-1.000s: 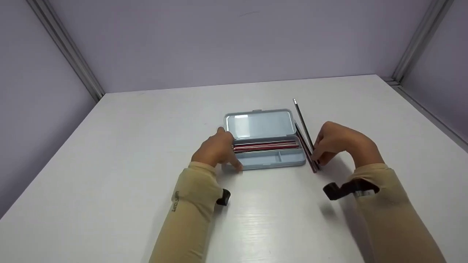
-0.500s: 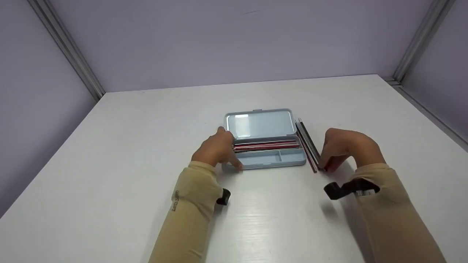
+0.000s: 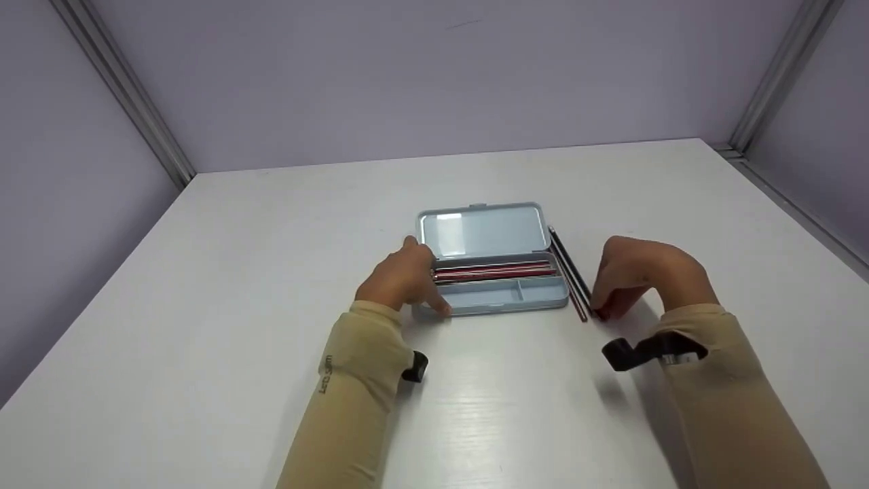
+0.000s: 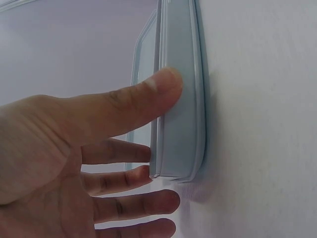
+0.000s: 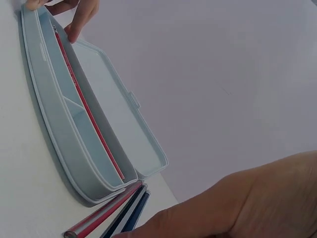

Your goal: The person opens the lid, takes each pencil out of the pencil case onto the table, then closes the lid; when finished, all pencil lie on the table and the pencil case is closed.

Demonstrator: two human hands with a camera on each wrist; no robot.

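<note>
Left grip (image 3: 402, 277) clasps the left end of the case (image 3: 499, 297): thumb (image 4: 148, 96) laid flat along the near wall, fingers (image 4: 130, 151) curled round the end corner, as the left wrist view shows. Right grip (image 3: 635, 272) is arched over the loose pencils (image 3: 569, 272), fingertips down at their near ends by the worktop (image 3: 271, 272); whether the fingers actually pinch a pencil I cannot tell, since the hand hides the contact in the head view and the right wrist view shows only the heel of the hand.

Case: pale blue, shallow, lid (image 3: 485, 229) open and standing up on the side away from the left grip's thumb. It sits between the two grips, long side across. Inside, red pencils (image 3: 492, 272) lie lengthwise in the back channel, just right of the left fingertips. Front channel has a small divider (image 3: 519, 291) toward the right grip.

Loose pencils: a small bundle, dark and red ones, lying side by side on the worktop just beside the case's right end, running away from the right grip toward the lid's corner. Right wrist view shows one red and two or three dark blue or black ones (image 5: 116, 215), close to the case end.

Both forearms wear tan sleeves (image 3: 353, 380). White worktop, lilac walls beyond.
</note>
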